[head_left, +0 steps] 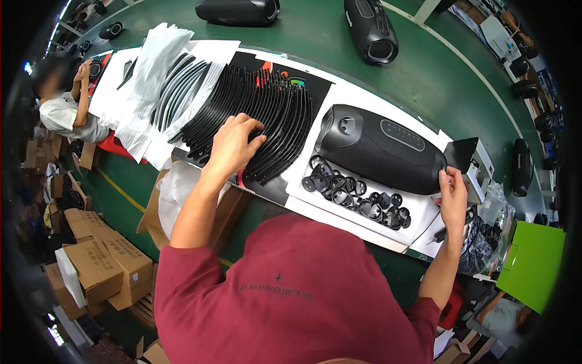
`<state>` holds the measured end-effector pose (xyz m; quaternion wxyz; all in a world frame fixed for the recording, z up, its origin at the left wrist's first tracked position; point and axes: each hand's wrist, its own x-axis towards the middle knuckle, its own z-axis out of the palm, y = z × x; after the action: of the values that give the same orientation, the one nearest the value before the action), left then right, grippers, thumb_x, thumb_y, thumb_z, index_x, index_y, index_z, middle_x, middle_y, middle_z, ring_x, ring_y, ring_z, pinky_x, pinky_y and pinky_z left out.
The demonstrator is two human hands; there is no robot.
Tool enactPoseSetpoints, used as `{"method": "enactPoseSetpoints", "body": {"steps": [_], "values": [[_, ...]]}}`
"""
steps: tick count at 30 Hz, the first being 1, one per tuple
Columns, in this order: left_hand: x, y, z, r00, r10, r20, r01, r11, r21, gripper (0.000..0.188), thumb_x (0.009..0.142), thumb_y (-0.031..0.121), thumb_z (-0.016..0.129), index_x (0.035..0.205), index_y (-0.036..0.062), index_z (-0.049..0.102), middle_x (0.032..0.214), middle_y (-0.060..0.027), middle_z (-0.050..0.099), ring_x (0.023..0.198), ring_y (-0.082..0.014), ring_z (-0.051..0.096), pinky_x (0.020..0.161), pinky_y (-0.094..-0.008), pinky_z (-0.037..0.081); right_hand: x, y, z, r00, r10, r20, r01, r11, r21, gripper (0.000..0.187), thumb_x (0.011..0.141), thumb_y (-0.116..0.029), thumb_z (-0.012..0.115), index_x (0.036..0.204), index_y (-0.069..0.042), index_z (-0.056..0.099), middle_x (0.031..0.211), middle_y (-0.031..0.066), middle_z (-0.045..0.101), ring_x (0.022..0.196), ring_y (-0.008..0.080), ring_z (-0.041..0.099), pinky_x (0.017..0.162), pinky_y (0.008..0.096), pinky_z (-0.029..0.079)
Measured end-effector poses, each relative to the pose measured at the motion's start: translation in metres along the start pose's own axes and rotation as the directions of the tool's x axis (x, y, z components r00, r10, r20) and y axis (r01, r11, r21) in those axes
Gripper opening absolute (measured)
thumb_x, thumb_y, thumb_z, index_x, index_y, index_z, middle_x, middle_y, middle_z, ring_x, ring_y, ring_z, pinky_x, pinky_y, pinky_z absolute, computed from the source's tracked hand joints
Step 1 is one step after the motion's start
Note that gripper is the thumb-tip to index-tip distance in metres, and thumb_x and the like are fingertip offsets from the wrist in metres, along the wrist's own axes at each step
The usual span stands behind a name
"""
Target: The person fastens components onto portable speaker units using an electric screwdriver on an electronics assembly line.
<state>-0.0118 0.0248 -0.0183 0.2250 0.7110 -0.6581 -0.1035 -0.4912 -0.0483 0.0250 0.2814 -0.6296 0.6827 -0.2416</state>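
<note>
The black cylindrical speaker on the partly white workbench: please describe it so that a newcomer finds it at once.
On the long, partly white workbench, look right of the fanned, curved black strips. There lies the black cylindrical speaker, the right hand at its right end. Its large body and pale-outlined oblong panel set it apart from the small black plastic pieces nearby.

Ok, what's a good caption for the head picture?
Left hand over curved black strips, right hand at a black speaker.

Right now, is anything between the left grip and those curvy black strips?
Nothing visible is in the way: the left grip is over the curvy black strips, though I can't tell if they touch. The white wrapping lies off to the left.
</note>
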Motion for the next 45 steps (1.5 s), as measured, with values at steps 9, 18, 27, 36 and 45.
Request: {"method": "enactPoseSetpoints", "body": {"steps": [9, 18, 27, 36, 45], "values": [[0.009, 0.035, -0.027, 0.962, -0.088, -0.259, 0.074, 0.995, -0.065, 0.018, 0.098, 0.012, 0.060, 0.110, 0.0013, 0.069, 0.101, -0.0180, 0.071, 0.092, -0.0307, 0.070, 0.083, -0.0350, 0.053, -0.006, 0.016, 0.006, 0.988, -0.107, -0.108, 0.124, 0.979, 0.161, 0.040, 0.094, -0.025, 0.073, 0.125, -0.003, 0.062, 0.095, 0.0058, 0.066, 0.080, 0.0137, 0.064, 0.070, 0.0288, 0.051], [0.058, 0.168, -0.009, 0.933, 0.336, 0.131, -0.209, 0.800, -0.563, 0.017, 0.098, 0.009, 0.061, 0.105, -0.0037, 0.068, 0.084, -0.0092, 0.059, 0.078, -0.0184, 0.055, 0.074, -0.0301, 0.043, 0.008, 0.028, 0.019, 0.997, -0.016, -0.071, 0.053, 0.832, 0.552, 0.038, 0.102, -0.028, 0.063, 0.133, -0.007, 0.059, 0.091, -0.0011, 0.055, 0.081, 0.0076, 0.052, 0.073, 0.0228, 0.044], [0.086, 0.183, 0.020, 0.917, 0.349, 0.191, -0.269, 0.897, -0.351, 0.017, 0.096, 0.010, 0.062, 0.106, -0.0009, 0.070, 0.088, -0.0130, 0.060, 0.087, -0.0282, 0.058, 0.083, -0.0361, 0.045, 0.023, 0.034, 0.033, 0.999, -0.031, -0.040, 0.051, 0.662, 0.748, 0.035, 0.097, -0.020, 0.070, 0.126, -0.005, 0.058, 0.077, -0.0042, 0.053, 0.073, 0.0043, 0.050, 0.067, 0.0207, 0.039], [0.016, 0.224, 0.063, 0.831, 0.545, -0.110, -0.548, 0.836, 0.001, 0.082, 0.068, 0.020, 0.087, 0.144, 0.0179, 0.055, 0.151, -0.0218, 0.042, 0.137, -0.0476, 0.040, 0.111, -0.0605, 0.033, 0.018, 0.025, 0.035, 0.998, -0.019, -0.053, 0.053, 0.671, 0.740, 0.042, 0.097, -0.019, 0.069, 0.133, -0.005, 0.053, 0.092, 0.0033, 0.063, 0.088, 0.0104, 0.060, 0.080, 0.0246, 0.047], [0.016, 0.215, 0.076, 0.822, 0.557, -0.119, -0.563, 0.826, -0.025, 0.085, 0.067, 0.022, 0.088, 0.144, 0.0219, 0.053, 0.155, -0.0175, 0.040, 0.139, -0.0490, 0.035, 0.109, -0.0680, 0.029, -0.032, 0.087, 0.003, 0.752, -0.026, -0.659, 0.234, 0.945, 0.230, 0.026, 0.096, -0.017, 0.070, 0.117, -0.002, 0.066, 0.097, 0.0039, 0.062, 0.083, 0.0110, 0.055, 0.072, 0.0252, 0.046]]}}
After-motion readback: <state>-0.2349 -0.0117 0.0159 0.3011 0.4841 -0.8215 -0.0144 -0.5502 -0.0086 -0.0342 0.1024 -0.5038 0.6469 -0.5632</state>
